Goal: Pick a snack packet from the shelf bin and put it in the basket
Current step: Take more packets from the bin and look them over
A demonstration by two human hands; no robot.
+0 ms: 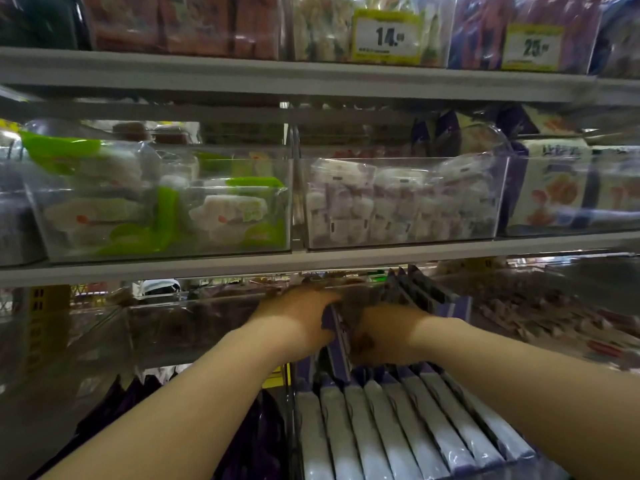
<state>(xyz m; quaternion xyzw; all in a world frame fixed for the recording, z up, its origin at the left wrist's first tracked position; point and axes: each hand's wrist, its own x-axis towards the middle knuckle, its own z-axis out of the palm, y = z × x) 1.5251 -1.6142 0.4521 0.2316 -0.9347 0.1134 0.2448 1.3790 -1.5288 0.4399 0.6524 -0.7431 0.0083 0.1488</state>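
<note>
In the near shelf bin (346, 286) the left hand (298, 320) grips a purple packet (336, 336); the right hand (388, 337) curls beside it, hold unclear. Tight neighbouring packets (422, 296) could drag out too.

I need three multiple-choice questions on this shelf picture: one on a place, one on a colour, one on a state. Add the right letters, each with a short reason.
1. Where do the left hand and right hand reach? A) top shelf B) the level under the green packets C) a basket
2. What colour frames the price tags? A) red B) yellow C) blue
3. How is the purple packet between the hands? A) flat in a basket B) on the floor C) standing on edge
1 B: both hands are below those packets. 2 B: yellow borders. 3 C: its edge rises between the hands.
</note>
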